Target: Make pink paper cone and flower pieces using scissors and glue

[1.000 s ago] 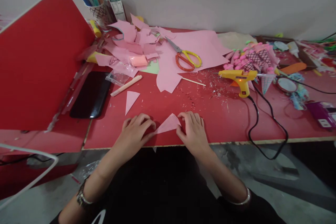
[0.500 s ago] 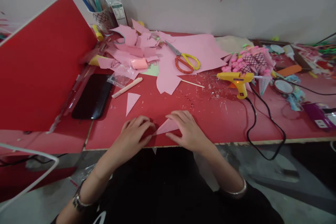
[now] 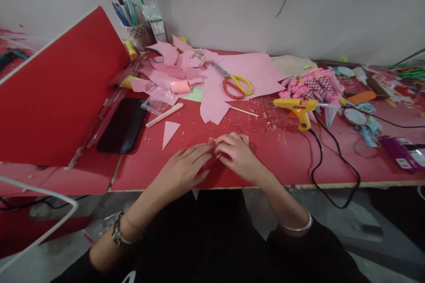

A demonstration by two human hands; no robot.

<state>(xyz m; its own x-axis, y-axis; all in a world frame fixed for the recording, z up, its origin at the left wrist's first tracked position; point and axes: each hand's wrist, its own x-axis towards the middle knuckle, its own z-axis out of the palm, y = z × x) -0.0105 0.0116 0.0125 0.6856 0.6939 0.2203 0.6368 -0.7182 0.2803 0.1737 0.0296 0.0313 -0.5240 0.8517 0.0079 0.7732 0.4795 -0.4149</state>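
Note:
A small piece of pink paper (image 3: 245, 139) lies mostly hidden beneath my right hand (image 3: 236, 154), whose fingers are curled over it near the front of the table. My left hand (image 3: 188, 167) comes in from the left with its fingers stretched out and its thumb apart. Its fingertips meet the paper's left end, beside my right fingers. To the left, a pink paper triangle (image 3: 171, 133) lies flat on the red tabletop (image 3: 186, 117), touched by neither hand.
Scissors (image 3: 234, 84) rest on a large pink sheet (image 3: 260, 66) behind my hands. A yellow glue gun (image 3: 300, 108) with a black cord stands to the right. A dark phone (image 3: 122, 126), a pale stick (image 3: 165, 115) and paper scraps (image 3: 169, 70) lie left.
The pink paper under my hands was flat and widely visible; now it is mostly covered. Both hands have moved closer together, my left hand shifting right.

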